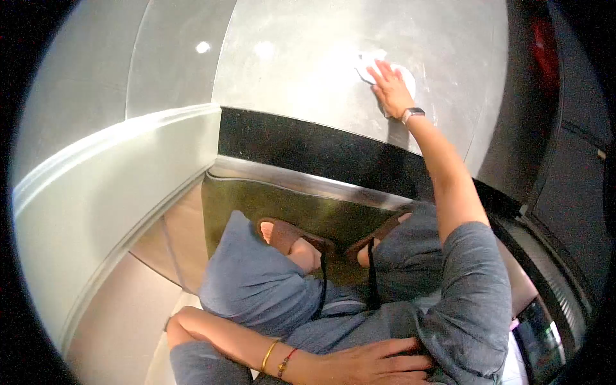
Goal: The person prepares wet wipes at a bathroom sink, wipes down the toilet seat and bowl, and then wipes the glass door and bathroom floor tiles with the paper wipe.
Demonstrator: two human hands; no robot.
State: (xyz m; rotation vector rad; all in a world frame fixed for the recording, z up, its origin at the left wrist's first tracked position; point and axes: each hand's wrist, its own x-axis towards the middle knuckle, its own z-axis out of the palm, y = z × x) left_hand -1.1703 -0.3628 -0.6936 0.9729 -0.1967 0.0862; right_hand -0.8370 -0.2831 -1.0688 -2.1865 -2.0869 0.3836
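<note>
My right hand (392, 88) is stretched far forward, palm down, with its fingers spread over a white cloth (405, 76). It presses the cloth against a light grey, shiny panel (289, 70) that has faint smears around the hand. A wristwatch sits on that wrist. Near my body, my left hand (366, 364) lies against my grey clothing at the waist, fingers apart and nothing visible in them. Two bracelets circle the left wrist.
A black strip (321, 138) runs along the panel's base. A pale panel (122, 173) meets it at the left corner. My sandalled feet (295, 240) rest on a dark green mat (224, 192). To the right are a dark panel and a ridged metal track (552, 269).
</note>
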